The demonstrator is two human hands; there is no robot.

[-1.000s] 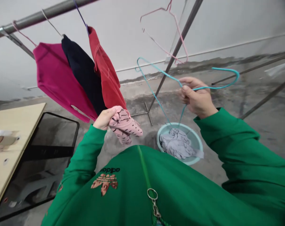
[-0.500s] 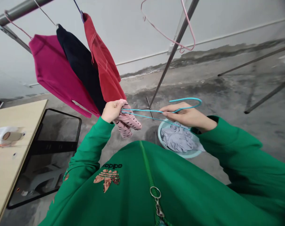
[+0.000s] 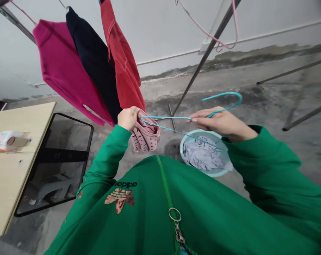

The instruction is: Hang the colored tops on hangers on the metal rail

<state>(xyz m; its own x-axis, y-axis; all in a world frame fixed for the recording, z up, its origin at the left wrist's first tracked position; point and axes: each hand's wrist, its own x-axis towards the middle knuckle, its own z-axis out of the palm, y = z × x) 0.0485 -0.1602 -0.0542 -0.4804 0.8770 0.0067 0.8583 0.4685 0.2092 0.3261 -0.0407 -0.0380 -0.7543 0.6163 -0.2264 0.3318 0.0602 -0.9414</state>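
My left hand [image 3: 127,118] is closed on a pink garment with black marks [image 3: 147,136], whose open edge hangs loose below the fingers. A blue wire clothes hanger [image 3: 173,117] stretches across between my hands, its left end at the garment's opening close to my left fingers. My right hand [image 3: 218,122] pinches the hanger near its neck, and the hook curves up above the hand. Part of the hanger's lower right end passes by my right wrist. What kind of garment the pink cloth is, I cannot make out.
A magenta garment [image 3: 62,63], a dark one [image 3: 90,56] and a red one [image 3: 125,67] hang at upper left. Below my right hand a light blue basin [image 3: 185,156] holds grey cloth [image 3: 202,154]. A pink hanger [image 3: 200,24], rack pole [image 3: 205,60] and wooden table [image 3: 6,191] stand around.
The pink garment's opening has spread wider around the hanger's left end. My right hand and the hanger's hook have shifted right and slightly up. The view has tilted downward a little.
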